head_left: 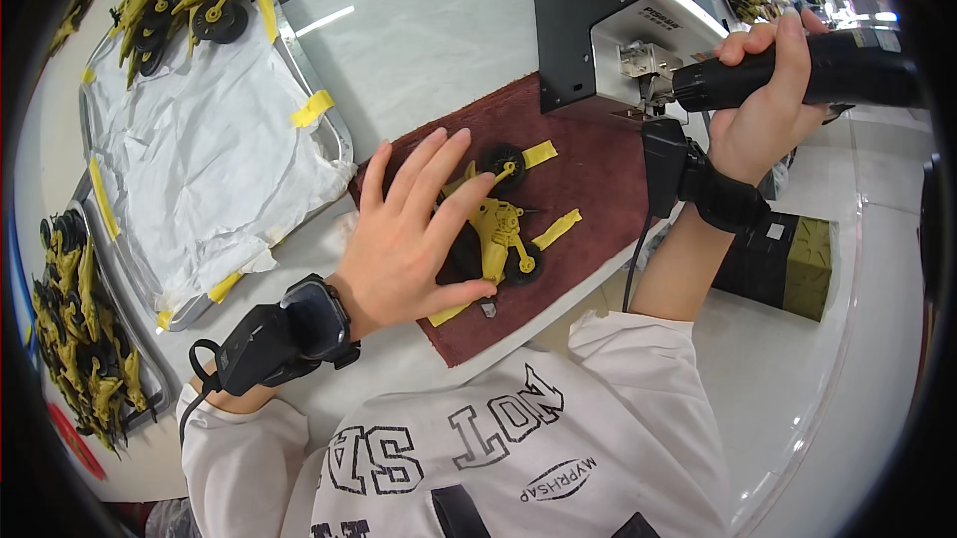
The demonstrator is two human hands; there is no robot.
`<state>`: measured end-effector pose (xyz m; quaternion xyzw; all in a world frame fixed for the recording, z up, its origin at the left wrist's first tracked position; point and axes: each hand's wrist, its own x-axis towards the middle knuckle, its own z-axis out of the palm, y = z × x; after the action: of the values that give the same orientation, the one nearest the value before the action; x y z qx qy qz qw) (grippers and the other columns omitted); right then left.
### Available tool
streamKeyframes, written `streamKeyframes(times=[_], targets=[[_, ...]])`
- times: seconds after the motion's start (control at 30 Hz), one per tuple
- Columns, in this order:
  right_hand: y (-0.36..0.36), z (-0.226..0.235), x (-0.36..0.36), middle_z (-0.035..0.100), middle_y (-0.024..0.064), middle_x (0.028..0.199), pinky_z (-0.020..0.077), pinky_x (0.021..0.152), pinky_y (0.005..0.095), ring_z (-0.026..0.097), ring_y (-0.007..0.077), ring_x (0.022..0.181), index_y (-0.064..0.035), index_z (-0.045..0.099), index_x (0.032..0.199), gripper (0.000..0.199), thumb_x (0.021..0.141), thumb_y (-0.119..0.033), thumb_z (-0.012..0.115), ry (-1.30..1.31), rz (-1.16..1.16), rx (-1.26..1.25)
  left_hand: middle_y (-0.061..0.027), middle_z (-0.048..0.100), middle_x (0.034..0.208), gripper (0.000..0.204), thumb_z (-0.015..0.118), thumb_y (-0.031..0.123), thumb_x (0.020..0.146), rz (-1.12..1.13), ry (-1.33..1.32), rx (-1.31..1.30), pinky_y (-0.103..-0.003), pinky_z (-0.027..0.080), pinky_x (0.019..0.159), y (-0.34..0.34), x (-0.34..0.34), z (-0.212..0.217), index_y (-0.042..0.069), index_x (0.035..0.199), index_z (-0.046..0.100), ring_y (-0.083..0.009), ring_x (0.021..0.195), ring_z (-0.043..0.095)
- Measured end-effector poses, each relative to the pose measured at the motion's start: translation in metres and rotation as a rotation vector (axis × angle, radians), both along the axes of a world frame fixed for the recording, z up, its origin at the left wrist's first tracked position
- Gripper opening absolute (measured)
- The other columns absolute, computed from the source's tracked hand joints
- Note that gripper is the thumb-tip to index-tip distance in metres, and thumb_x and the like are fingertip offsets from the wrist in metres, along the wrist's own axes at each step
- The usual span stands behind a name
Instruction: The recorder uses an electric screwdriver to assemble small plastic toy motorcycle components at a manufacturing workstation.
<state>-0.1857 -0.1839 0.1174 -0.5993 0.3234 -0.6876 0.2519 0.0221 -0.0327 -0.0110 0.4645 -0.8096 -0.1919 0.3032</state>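
Note:
A yellow toy motorcycle (495, 227) with black wheels lies on its side on a maroon cloth (588, 184). My left hand (404, 224) rests over its left part, fingers spread and thumb stretched along the near side; the palm hides part of the toy. Up at the right, my right hand (773, 104) is wrapped round a black electric screwdriver (847, 69). The front end of that tool meets the metal outlet of a black and silver screw feeder (603, 34). I cannot make out whether a screw is on the bit.
Yellow tape strips (555, 229) lie on the cloth. At the left, a paper-lined tray (204, 169) carries several toy motorcycles (204, 0) at its far end. More yellow and black toys (85, 339) fill another tray at the lower left. A dark box (778, 264) sits at the right.

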Motion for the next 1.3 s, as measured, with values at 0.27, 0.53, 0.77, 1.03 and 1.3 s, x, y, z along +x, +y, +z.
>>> streamKeyframes(times=[0.27,0.53,0.77,1.03,1.3], targets=[[0.085,-0.019,0.008,0.047,0.0046,0.070,0.0393,0.056,0.0346,0.043,0.0151,0.052,-0.0056,0.039,0.127,0.043,0.093,-0.032,0.044,-0.031,0.419,0.116,-0.0210,0.032,0.142,0.100,0.072,0.062,0.058,-0.031,-0.060,0.097,-0.058,0.016,0.106,0.002,-0.002,0.007,0.007,0.134,0.040,-0.0382,0.132,0.030],[0.017,0.007,-0.017,0.051,0.0058,0.061,0.0436,0.055,0.0337,0.049,0.0177,0.049,-0.0051,0.043,0.108,0.028,0.089,-0.023,0.052,-0.030,0.000,0.013,-0.0182,0.036,0.139,0.101,0.071,0.066,0.057,-0.037,-0.117,0.120,-0.058,0.015,0.106,0.002,-0.002,0.002,0.007,0.134,0.040,-0.0368,0.132,0.029],[0.008,-0.002,-0.005,0.050,0.0083,0.060,0.0445,0.050,0.0313,0.049,0.0175,0.047,-0.0018,0.046,0.109,0.028,0.083,-0.006,0.058,-0.046,-0.024,0.025,-0.0177,0.037,0.138,0.102,0.069,0.067,0.057,-0.039,-0.114,0.120,-0.058,0.014,0.106,0.003,-0.002,0.001,0.007,0.134,0.040,-0.0366,0.132,0.030],[0.091,-0.025,0.031,0.047,0.0055,0.068,0.0417,0.053,0.0339,0.044,0.0156,0.049,-0.0063,0.031,0.131,0.051,0.092,-0.033,0.049,-0.053,0.489,0.179,-0.0165,0.037,0.139,0.101,0.068,0.067,0.059,-0.034,-0.142,0.104,-0.058,0.014,0.106,0.004,-0.002,0.003,0.007,0.135,0.039,-0.0353,0.132,0.030],[0.080,-0.048,0.047,0.049,0.0060,0.068,0.0404,0.053,0.0347,0.046,0.0167,0.048,-0.0055,0.028,0.130,0.054,0.091,-0.035,0.051,-0.001,0.341,0.199,-0.0160,0.037,0.140,0.100,0.066,0.068,0.060,-0.029,-0.139,0.109,-0.058,0.013,0.106,0.005,-0.001,0.000,0.007,0.135,0.039,-0.0351,0.132,0.030]])
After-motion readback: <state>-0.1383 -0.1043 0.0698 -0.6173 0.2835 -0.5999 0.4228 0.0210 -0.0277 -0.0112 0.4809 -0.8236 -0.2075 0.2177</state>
